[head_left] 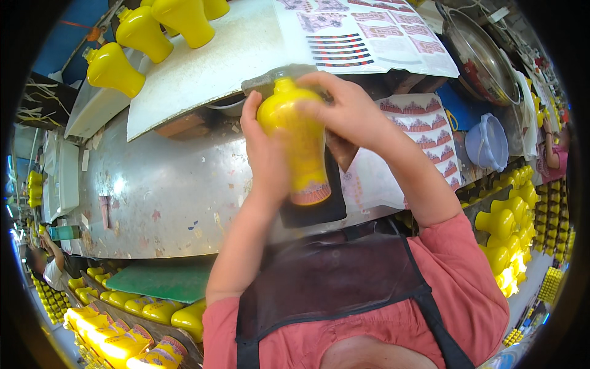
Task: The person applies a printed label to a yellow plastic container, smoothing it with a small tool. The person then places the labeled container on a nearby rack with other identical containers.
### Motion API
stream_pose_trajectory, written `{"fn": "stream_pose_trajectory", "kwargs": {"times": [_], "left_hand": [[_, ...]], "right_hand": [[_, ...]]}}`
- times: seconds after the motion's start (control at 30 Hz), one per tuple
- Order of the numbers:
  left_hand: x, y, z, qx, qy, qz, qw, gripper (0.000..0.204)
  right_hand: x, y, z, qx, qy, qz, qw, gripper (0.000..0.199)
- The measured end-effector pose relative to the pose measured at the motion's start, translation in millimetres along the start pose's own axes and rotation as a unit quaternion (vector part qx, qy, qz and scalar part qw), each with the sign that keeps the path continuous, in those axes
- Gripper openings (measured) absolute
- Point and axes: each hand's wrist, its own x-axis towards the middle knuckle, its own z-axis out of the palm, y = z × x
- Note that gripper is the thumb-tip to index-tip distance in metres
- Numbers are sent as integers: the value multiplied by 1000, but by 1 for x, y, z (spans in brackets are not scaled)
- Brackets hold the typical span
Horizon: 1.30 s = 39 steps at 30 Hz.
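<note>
Head view: the left grip [268, 150] is grasping a yellow bottle [304, 150] by its left side, fingers running up toward the shoulder. The right grip [353, 111] is lying at the bottle's upper right, its digits blurring, so I cannot tell whether it is clenching or merely pressing. The bottle is pointing its neck away from the person, over a black pad [313, 216] on the metal desk [166, 184], and is wearing a pink scalloped band [310, 192] around its base. To the right, a printed sheet [424, 132] is carrying rows of similar pink bands, with a lavender bucket [487, 144] standing beyond it. More yellow bottles [117, 71] are standing at the upper left, beside a white board [203, 71].
</note>
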Motion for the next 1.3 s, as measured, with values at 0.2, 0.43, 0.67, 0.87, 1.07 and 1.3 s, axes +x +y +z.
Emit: {"fn": "stream_pose_trajectory", "kwargs": {"times": [0.2, 0.43, 0.67, 0.87, 1.07, 1.3], "left_hand": [[-5, -11, -12, 226, -65, 112, 966, 93], [-6, -14, -8, 84, -51, 31, 995, 88], [-33, -9, -14, 119, -69, -51, 989, 84], [-35, -13, -23, 20, -145, -55, 988, 91], [-36, -14, -23, 48, -160, -69, 984, 92], [-35, -11, -16, 114, -87, -10, 990, 103]], "right_hand": [[9, -12, 3, -126, 9, 16, 992, 73], [20, 11, -1, 50, -19, 8, 999, 43], [-46, 52, 18, -4, -58, 31, 998, 98], [-53, 69, 24, 94, -48, 23, 994, 103], [-55, 62, 23, 46, -18, 20, 999, 83], [-35, 35, -15, 273, 38, 15, 961, 20]]}}
